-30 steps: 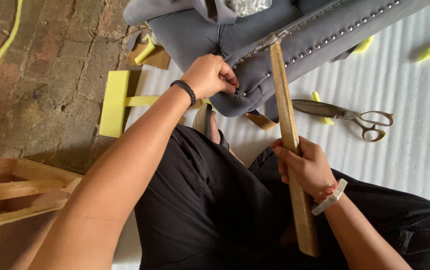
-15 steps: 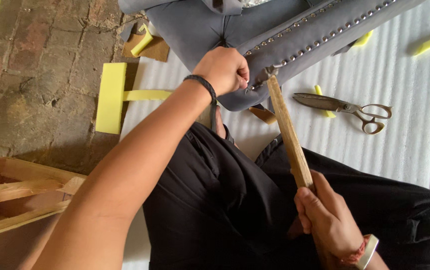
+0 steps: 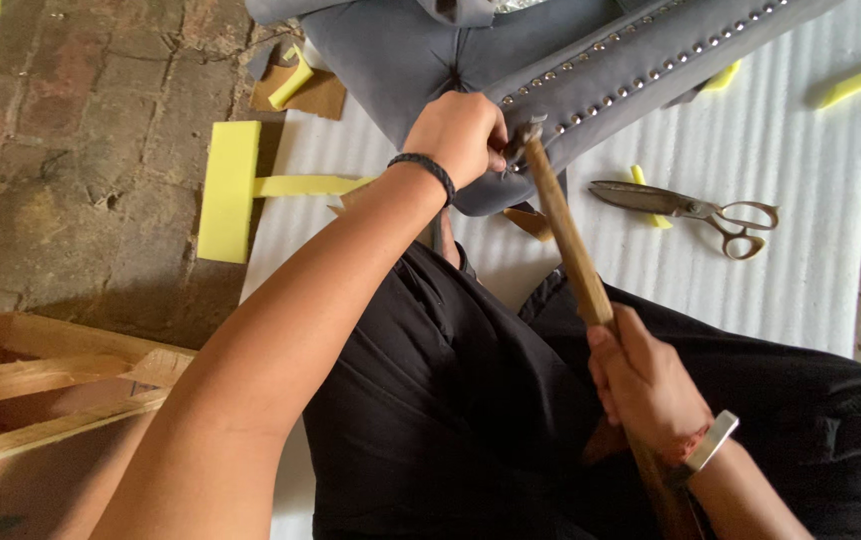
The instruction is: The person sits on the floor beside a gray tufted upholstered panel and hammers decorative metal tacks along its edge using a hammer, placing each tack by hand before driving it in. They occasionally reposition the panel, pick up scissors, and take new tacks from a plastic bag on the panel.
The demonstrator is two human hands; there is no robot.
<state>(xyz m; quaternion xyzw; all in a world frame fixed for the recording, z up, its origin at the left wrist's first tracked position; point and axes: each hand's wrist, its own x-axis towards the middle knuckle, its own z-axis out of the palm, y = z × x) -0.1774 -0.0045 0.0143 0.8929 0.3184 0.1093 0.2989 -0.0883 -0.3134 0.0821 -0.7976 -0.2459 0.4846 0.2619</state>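
My left hand [image 3: 462, 135] pinches the lower edge of a grey upholstered panel [image 3: 420, 55] that carries a row of metal studs [image 3: 640, 62]. Whatever small thing is between its fingers is hidden. My right hand [image 3: 645, 385] grips the wooden handle of a hammer [image 3: 562, 230], near its lower end. The hammer's metal head rests against the studded edge, right beside my left fingers. I sit with black-clad legs [image 3: 470, 400] under the panel.
Large scissors [image 3: 695, 210] lie on the white ribbed foam sheet [image 3: 800, 200] to the right. Yellow foam strips [image 3: 230, 190] lie at the left on the brick floor [image 3: 70, 150]. A wooden frame [image 3: 40, 385] sits at the lower left.
My right hand has slid down the hammer handle and swung the head down onto the studded edge. My left hand has stayed on the panel edge.
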